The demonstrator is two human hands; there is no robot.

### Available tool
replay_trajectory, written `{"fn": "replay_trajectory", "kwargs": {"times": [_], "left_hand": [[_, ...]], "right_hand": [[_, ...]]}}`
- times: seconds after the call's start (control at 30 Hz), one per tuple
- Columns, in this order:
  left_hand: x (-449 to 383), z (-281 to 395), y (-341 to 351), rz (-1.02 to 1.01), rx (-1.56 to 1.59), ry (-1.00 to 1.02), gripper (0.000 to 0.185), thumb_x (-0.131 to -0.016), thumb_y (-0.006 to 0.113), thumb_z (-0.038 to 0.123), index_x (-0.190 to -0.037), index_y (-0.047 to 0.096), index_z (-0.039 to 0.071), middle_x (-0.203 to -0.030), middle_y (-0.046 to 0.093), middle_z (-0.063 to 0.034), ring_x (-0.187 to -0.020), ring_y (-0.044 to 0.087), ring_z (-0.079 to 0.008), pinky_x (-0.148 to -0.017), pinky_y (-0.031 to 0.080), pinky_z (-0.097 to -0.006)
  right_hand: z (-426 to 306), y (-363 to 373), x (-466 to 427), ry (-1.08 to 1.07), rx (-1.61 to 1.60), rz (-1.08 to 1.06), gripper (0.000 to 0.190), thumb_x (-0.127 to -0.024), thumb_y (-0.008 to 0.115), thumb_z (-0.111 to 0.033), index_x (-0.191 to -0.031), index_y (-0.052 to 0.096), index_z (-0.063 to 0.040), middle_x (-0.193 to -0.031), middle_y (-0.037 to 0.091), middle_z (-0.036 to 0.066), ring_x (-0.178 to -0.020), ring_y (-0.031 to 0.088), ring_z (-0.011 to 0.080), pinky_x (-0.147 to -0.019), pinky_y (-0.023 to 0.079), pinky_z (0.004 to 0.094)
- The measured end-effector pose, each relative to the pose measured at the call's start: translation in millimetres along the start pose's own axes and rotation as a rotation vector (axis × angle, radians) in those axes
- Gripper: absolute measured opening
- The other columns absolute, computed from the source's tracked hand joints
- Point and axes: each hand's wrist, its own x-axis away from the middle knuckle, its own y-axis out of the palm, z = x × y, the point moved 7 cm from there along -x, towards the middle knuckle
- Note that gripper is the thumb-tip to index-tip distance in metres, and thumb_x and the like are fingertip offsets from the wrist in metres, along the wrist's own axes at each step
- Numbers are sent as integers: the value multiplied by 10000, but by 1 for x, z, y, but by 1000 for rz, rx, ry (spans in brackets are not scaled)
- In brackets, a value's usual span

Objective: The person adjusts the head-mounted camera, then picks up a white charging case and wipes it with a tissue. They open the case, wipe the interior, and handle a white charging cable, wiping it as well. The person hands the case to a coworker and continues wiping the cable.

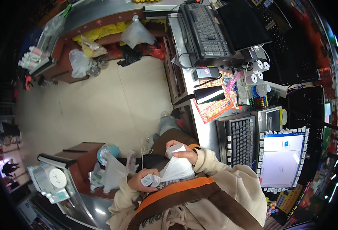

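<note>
In front of my chest, both hands grip a white wrap (177,169) of paper or thin plastic; I cannot tell which. It is wide and bunched at the right and narrows toward the left. My right hand (187,155) clasps its upper part, thumb across the front, where a rolled white end (176,148) stands up between the fingers. Lower and to the left, my left hand (143,179) holds the narrow end together with a small pale grey block (147,180), whose kind is unclear. A brown apron with an orange band (174,188) lies just below the wrap.
Right of me, a counter carries a black keyboard (241,141), a lit screen (283,159), a black phone (209,95) on a red printed sheet (212,112), and a plastic bottle (260,90). At the left, a brown cabinet (82,161) holds plastic bags (114,169). Tiled floor (108,100) lies ahead.
</note>
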Motion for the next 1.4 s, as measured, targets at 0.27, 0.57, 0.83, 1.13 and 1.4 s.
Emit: {"fn": "replay_trajectory", "kwargs": {"times": [0.27,0.57,0.83,1.13,1.4], "left_hand": [[22,-33,48,92,-128,104,229,-734,704,58,-900,556,5,-765,601,-29,-680,550,-60,-605,431,-226],[59,-62,106,206,-96,155,278,-720,653,16,-971,533,23,-798,575,-27,-719,555,-99,-633,441,-238],[86,-84,153,154,-198,321,187,-760,582,49,-926,512,-3,-836,528,-73,-798,487,-149,-726,406,-298],[86,-97,176,287,-149,421,164,-797,576,82,-902,484,-3,-828,495,-46,-787,454,-119,-707,373,-272],[89,-128,196,211,36,277,267,-752,604,161,-935,490,4,-868,487,-26,-813,461,-100,-706,386,-249]], "right_hand": [[45,16,26,296,-195,-254,606,-740,670,-342,-1184,383,-48,-876,556,100,-845,566,170,-714,456,277],[89,34,71,418,-248,-443,697,-670,729,-405,-1167,428,-21,-975,565,77,-869,580,156,-737,478,266],[100,76,109,640,-205,-522,670,-597,798,-314,-1045,411,-1,-893,562,141,-806,569,221,-695,478,327],[109,60,109,754,-133,-806,707,-549,825,-278,-1036,411,25,-855,550,153,-806,547,234,-672,428,324],[120,13,132,732,-319,-717,715,-544,817,-272,-1051,431,54,-845,555,163,-759,554,248,-647,449,330]]}}
